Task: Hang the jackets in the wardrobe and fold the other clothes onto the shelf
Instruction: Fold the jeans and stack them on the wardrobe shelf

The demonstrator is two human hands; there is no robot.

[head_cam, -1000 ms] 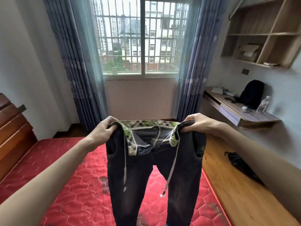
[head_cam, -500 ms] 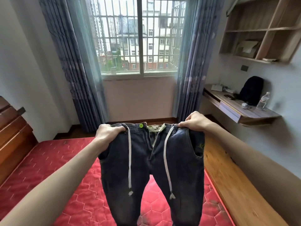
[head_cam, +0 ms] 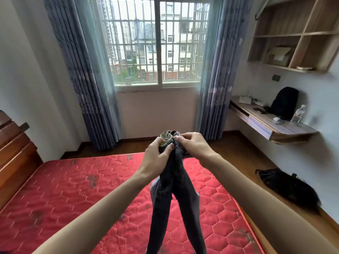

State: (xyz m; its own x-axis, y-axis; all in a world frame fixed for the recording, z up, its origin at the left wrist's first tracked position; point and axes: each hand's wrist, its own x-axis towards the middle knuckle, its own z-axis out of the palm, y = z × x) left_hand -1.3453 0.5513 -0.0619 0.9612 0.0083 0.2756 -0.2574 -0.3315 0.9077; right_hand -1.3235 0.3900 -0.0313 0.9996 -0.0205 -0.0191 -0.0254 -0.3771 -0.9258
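Jeans (head_cam: pixel 176 195), dark denim, hang in the head view from our two hands, held up in the air above the red mattress (head_cam: pixel 73 195) with the window (head_cam: pixel 157 43) straight ahead. We have brought the two sides of the waistband together in front of us, so the pair is doubled lengthwise and the legs lie one against the other; we judge this to be the first fold before the garment goes to the shelf. Our left hand (head_cam: pixel 157 155) grips the bunched waistband, its fingers curled round the cloth where the green checked lining shows. Our right hand (head_cam: pixel 192 144) pinches the same edge from the other side, thumb and fingers closed on the denim, touching the left hand. The waistband points up and the long axis runs almost straight down; the leg ends pass out of view at the bottom edge. A dark garment (head_cam: pixel 288 187) lies on the floor by the wall.
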